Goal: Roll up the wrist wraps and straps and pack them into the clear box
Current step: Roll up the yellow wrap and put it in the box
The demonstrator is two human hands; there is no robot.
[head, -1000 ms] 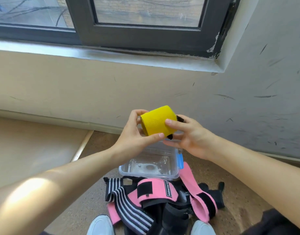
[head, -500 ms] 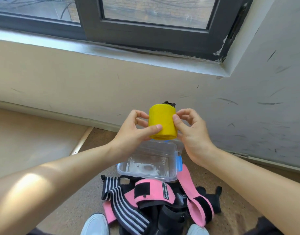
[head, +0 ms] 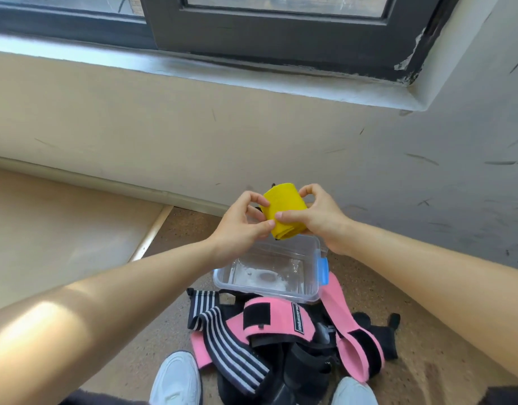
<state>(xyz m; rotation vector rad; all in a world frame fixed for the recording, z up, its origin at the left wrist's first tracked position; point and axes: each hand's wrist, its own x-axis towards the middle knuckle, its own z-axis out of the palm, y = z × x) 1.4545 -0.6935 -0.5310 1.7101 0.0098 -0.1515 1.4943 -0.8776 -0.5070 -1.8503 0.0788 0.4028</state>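
The rolled yellow wrist wrap [head: 284,210] was gripped between the left hand [head: 240,226] and right hand [head: 316,214], above the clear box [head: 310,293].

The person's left forearm [head: 105,311] and right forearm [head: 427,273] are bare along all of their visible length, and a bright patch of sunlight lies across the left one. The left hand [head: 237,226] and right hand [head: 319,217] are bare too, and the few nails that show are cut short. At the bottom edge sit two white trainers: the left shoe [head: 176,378] has a smooth rounded toe with faint panel seams, while the right shoe [head: 353,391] shows only its toe. Dark cloth [head: 509,397] fills both lower corners—which garment it belongs to cannot be told.
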